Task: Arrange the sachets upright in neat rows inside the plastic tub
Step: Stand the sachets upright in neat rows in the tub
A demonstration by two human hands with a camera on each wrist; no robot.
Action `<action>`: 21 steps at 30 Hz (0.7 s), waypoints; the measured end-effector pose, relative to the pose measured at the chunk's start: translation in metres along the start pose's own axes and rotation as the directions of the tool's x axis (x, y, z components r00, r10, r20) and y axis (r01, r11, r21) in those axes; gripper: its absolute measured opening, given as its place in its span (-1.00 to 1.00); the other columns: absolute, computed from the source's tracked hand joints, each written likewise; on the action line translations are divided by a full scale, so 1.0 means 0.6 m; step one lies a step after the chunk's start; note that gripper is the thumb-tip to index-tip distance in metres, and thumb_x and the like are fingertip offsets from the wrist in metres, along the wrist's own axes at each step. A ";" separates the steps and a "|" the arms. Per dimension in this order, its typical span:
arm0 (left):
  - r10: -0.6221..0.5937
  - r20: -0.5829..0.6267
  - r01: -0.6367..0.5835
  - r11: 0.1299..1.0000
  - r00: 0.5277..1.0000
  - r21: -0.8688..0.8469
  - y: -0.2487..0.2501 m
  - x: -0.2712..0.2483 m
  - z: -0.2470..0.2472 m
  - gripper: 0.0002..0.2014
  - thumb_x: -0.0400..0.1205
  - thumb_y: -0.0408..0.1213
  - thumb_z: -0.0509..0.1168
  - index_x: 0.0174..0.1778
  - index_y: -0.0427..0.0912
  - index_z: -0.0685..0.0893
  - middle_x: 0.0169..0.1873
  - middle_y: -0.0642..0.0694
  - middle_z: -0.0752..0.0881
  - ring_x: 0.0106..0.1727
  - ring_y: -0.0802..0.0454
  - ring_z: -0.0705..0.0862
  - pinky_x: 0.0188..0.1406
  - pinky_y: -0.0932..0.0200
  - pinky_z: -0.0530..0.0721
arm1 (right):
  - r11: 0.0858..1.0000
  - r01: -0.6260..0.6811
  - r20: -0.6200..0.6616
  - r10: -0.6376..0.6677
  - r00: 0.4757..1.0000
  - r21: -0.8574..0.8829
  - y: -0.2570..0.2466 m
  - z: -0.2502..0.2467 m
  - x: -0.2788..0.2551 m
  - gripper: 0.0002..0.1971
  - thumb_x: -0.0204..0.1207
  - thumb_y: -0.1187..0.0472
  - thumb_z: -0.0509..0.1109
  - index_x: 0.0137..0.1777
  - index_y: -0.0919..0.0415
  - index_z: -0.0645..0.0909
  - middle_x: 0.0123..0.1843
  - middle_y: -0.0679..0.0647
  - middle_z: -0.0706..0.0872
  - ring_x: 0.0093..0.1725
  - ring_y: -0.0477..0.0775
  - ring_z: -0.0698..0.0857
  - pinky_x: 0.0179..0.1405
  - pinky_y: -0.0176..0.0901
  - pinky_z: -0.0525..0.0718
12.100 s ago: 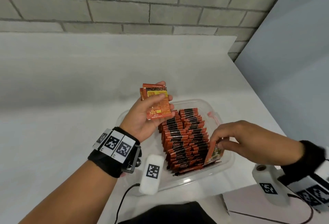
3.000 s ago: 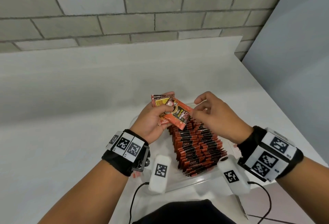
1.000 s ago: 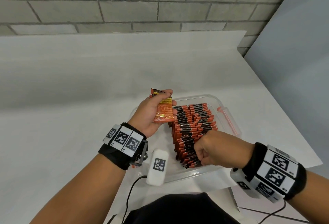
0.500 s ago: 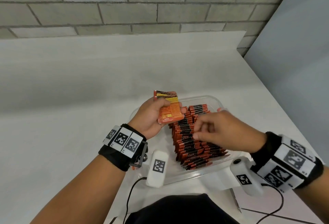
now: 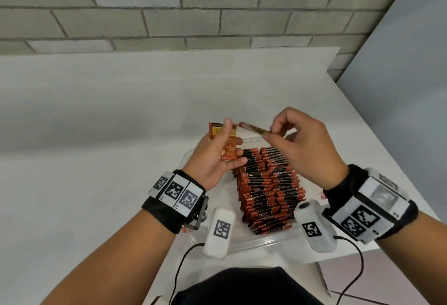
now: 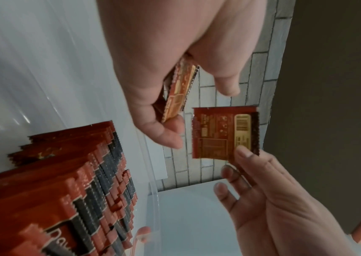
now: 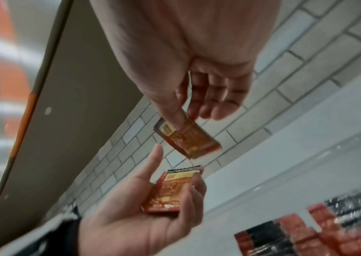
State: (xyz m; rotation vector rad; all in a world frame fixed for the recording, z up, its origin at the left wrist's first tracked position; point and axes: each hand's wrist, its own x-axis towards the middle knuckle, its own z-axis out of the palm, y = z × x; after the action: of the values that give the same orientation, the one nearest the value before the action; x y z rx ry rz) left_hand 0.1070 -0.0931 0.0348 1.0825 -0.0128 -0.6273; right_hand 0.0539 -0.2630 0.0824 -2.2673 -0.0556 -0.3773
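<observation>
My left hand (image 5: 233, 137) holds a small stack of orange sachets (image 5: 228, 146) upright above the far left corner of the clear plastic tub (image 5: 254, 244). To the right of the stack, my right hand (image 5: 269, 134) pinches a single sachet (image 5: 252, 129) between thumb and forefinger, and its far end almost touches the stack. Two rows of upright red-and-black sachets (image 5: 266, 188) fill the tub's middle. The left wrist view shows the stack (image 6: 177, 93) edge-on and the single sachet (image 6: 219, 133) flat. In the right wrist view the single sachet (image 7: 188, 140) hangs just above the stack (image 7: 170, 190).
The tub stands near the front right corner of a white table (image 5: 96, 159). A brick wall (image 5: 169, 9) runs behind and a grey panel (image 5: 399, 86) closes the right side. White wrist cameras (image 5: 219, 232) with cables hang over the tub's near rim.
My right hand has risen from the rows in the tub to the left hand's stack and now pinches one sachet. The left hand has stayed almost still.
</observation>
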 end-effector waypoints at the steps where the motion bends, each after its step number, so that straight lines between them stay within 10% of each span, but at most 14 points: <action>1: -0.003 0.009 0.003 1.000 1.000 -0.021 0.001 0.001 -0.001 -0.54 0.43 0.12 0.30 0.08 -0.16 0.66 -0.17 -0.11 0.71 -0.25 0.06 0.70 -0.17 0.08 0.77 | 0.997 0.064 0.003 -0.064 0.998 -0.037 0.000 0.001 -0.003 -0.83 0.40 0.31 0.55 -0.27 0.14 0.58 -0.24 -0.06 0.59 -0.23 -0.12 0.55 -0.25 -0.38 0.50; 4: 0.024 0.049 -0.022 0.999 0.999 -0.038 0.003 -0.001 0.002 -0.80 0.58 -0.29 0.30 0.11 -0.17 0.66 -0.12 -0.13 0.81 -0.14 -0.01 0.78 -0.19 0.09 0.79 | 0.975 0.136 0.184 -0.103 0.978 -0.177 0.008 0.009 -0.013 -0.86 0.33 0.23 0.61 -0.23 0.11 0.68 -0.14 -0.06 0.52 -0.06 -0.06 0.47 -0.11 -0.29 0.43; 7: 0.064 0.028 -0.064 0.998 0.998 -0.008 0.000 0.002 0.003 -0.64 0.60 -0.55 0.25 0.29 -0.19 0.59 -0.05 -0.16 0.81 -0.06 -0.06 0.79 -0.08 -0.02 0.76 | 0.974 0.091 0.308 -0.024 0.951 -0.205 0.012 0.004 -0.016 -0.82 0.32 0.07 0.61 -0.10 -0.03 0.73 -0.06 -0.06 0.53 0.06 -0.08 0.46 0.05 -0.30 0.43; 14: 0.031 0.040 -0.033 0.998 0.999 0.051 -0.005 0.002 0.003 -0.60 0.58 -0.51 0.30 0.36 -0.28 0.56 0.01 -0.22 0.78 -0.07 -0.11 0.79 -0.10 -0.06 0.79 | 0.979 0.070 0.163 -0.039 0.986 -0.192 0.008 -0.003 -0.007 -0.70 0.51 0.09 0.45 0.24 0.00 0.63 0.03 -0.13 0.54 -0.03 -0.32 0.51 -0.09 -0.56 0.42; 21: -0.010 0.058 0.004 0.995 0.998 0.099 -0.011 0.000 0.013 -0.72 0.51 -0.27 0.38 0.13 -0.24 0.65 -0.08 -0.20 0.78 -0.09 -0.09 0.76 -0.06 -0.06 0.71 | 0.991 -0.116 0.334 0.134 0.933 -0.071 -0.002 -0.006 -0.001 -0.69 0.62 0.29 0.32 0.33 0.05 0.56 -0.02 -0.09 0.70 -0.03 -0.10 0.74 -0.07 -0.26 0.71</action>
State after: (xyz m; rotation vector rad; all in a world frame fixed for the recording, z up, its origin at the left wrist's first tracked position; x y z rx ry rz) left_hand 0.1014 -0.1013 0.0334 1.1600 -0.0918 -0.6699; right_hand 0.0522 -0.2648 0.0852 -2.3484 -0.0786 0.0835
